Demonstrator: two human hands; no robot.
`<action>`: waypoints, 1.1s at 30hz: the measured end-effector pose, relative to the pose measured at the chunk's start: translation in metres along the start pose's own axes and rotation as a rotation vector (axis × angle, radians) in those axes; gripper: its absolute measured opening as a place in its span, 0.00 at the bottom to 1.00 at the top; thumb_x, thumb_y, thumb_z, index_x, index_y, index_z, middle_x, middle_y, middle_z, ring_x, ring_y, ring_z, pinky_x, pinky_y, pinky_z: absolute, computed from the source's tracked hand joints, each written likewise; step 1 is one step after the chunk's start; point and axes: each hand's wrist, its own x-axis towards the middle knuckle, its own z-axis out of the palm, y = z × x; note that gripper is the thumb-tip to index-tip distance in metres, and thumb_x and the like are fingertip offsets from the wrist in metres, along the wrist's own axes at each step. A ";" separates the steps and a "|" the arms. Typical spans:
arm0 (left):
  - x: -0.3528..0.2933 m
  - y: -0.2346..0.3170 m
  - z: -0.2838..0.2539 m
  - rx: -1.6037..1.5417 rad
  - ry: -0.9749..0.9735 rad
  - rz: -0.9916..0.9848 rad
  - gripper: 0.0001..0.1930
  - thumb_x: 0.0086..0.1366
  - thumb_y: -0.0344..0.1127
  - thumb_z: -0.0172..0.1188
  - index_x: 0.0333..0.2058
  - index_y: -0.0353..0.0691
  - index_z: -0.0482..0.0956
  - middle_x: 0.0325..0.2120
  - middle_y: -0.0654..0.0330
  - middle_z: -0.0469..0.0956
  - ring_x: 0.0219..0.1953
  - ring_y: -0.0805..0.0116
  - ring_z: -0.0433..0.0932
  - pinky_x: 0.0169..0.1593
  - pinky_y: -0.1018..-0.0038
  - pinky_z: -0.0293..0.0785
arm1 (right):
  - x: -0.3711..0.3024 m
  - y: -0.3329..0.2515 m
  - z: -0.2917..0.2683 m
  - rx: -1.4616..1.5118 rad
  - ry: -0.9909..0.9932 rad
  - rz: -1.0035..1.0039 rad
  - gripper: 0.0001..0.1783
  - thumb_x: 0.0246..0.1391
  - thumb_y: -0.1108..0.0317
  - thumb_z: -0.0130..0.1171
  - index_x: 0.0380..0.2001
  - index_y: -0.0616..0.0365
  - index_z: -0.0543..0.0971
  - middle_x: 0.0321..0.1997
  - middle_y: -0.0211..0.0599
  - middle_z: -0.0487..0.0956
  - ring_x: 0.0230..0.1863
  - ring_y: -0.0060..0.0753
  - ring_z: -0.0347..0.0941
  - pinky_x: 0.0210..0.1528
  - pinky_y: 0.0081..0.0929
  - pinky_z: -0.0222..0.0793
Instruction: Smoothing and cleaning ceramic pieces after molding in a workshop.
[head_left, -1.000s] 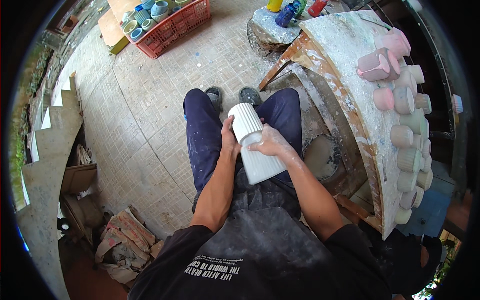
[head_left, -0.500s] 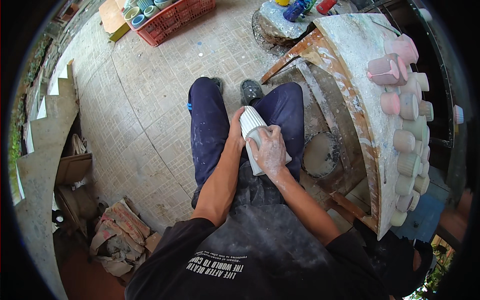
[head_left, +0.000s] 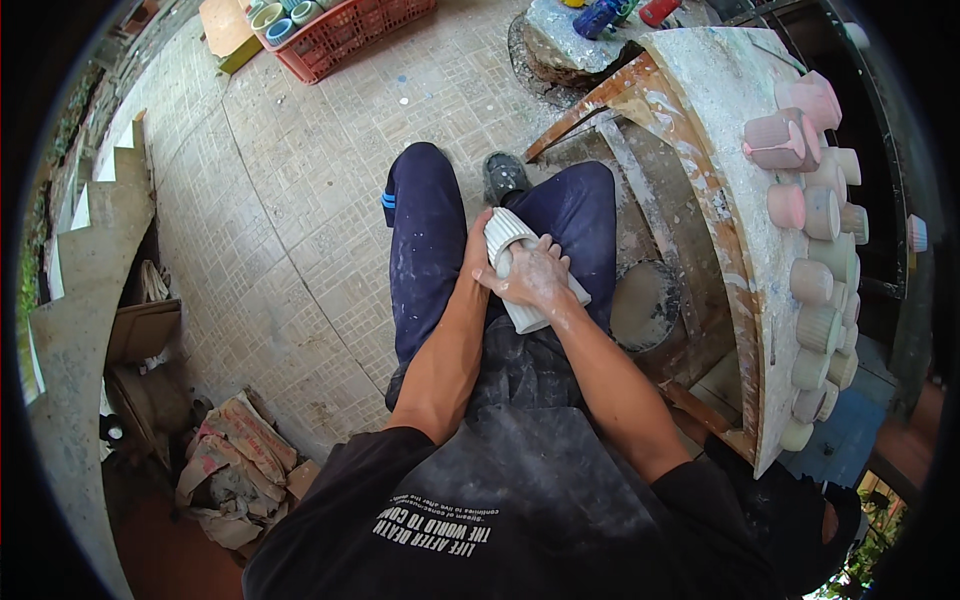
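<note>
A white ribbed pot point(head_left: 508, 230) lies tilted over my lap, its ribbed side pointing away from me. My left hand point(head_left: 477, 246) is wrapped along the pot's left side, steadying it. Dusted with white, my right hand point(head_left: 535, 274) bends over the pot's near, open end, with fingers at the rim and partly in the mouth; the fingertips are hidden. Under the right hand, a second pale piece point(head_left: 530, 319) rests on my lap; my hand covers much of it, so its kind cannot be made out.
On my right, a white-spattered table point(head_left: 705, 110) carries several pink and pale pots point(head_left: 820, 328). Below its edge sits a round bucket point(head_left: 645, 305) of greyish liquid. A red crate point(head_left: 345, 40) of pots stands ahead, paint bottles point(head_left: 597, 18) on a stone block. Crumpled paper sacks point(head_left: 238, 460) lie left.
My right hand has shifted from the pot's side to its open end, fingers now at the mouth. The pot's near end has turned more into view, and my left knee has moved slightly right.
</note>
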 end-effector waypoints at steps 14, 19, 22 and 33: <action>0.017 -0.002 -0.017 -0.117 0.087 0.110 0.21 0.65 0.51 0.53 0.40 0.36 0.76 0.33 0.49 0.80 0.35 0.51 0.80 0.45 0.58 0.78 | 0.031 -0.018 -0.004 -0.081 -0.194 0.134 0.50 0.45 0.24 0.52 0.58 0.56 0.75 0.67 0.55 0.60 0.68 0.56 0.56 0.65 0.51 0.55; 0.013 -0.005 -0.018 -0.136 0.130 0.151 0.19 0.64 0.49 0.54 0.39 0.36 0.76 0.32 0.51 0.80 0.34 0.53 0.80 0.44 0.60 0.78 | 0.036 -0.017 -0.012 -0.110 -0.285 0.104 0.51 0.45 0.24 0.50 0.58 0.56 0.74 0.65 0.56 0.65 0.66 0.56 0.60 0.64 0.49 0.57; -0.004 -0.008 0.003 -0.122 0.134 0.118 0.17 0.64 0.47 0.54 0.38 0.37 0.76 0.31 0.52 0.80 0.33 0.56 0.79 0.44 0.63 0.77 | 0.043 -0.006 -0.015 -0.126 -0.354 0.061 0.53 0.43 0.22 0.50 0.59 0.56 0.74 0.63 0.53 0.68 0.65 0.54 0.64 0.63 0.47 0.61; -0.029 0.004 0.024 -0.027 0.146 0.084 0.19 0.63 0.48 0.58 0.42 0.38 0.76 0.35 0.52 0.80 0.36 0.56 0.80 0.45 0.62 0.78 | 0.055 -0.021 -0.033 -0.283 -0.632 0.071 0.39 0.40 0.45 0.70 0.56 0.51 0.77 0.53 0.40 0.80 0.55 0.43 0.77 0.57 0.40 0.72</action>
